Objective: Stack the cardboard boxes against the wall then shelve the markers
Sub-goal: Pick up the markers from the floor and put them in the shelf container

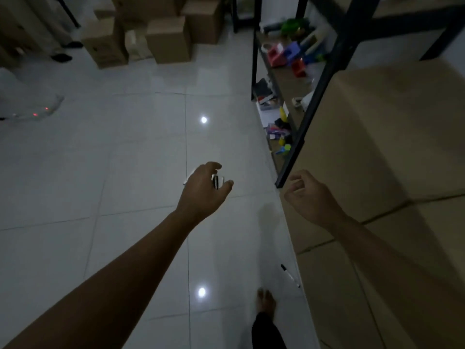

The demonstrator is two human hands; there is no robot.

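Note:
My left hand (205, 188) is out over the tiled floor, shut on a small bundle of markers (217, 181) whose white and dark ends stick out past the fingers. My right hand (310, 195) hovers to its right with fingers loosely curled and nothing in it, close to the stacked cardboard boxes (392, 157) on the right. One loose marker (289, 275) lies on the floor beside the base of that stack. The black metal shelf (305, 117) stands just beyond the stack.
Colourful toys and small items (289, 54) fill the shelf's lower levels. More cardboard boxes (141, 39) stand on the floor at the back. A white device with red lights (30, 102) sits at the far left. My bare foot (266, 302) is near the bottom edge.

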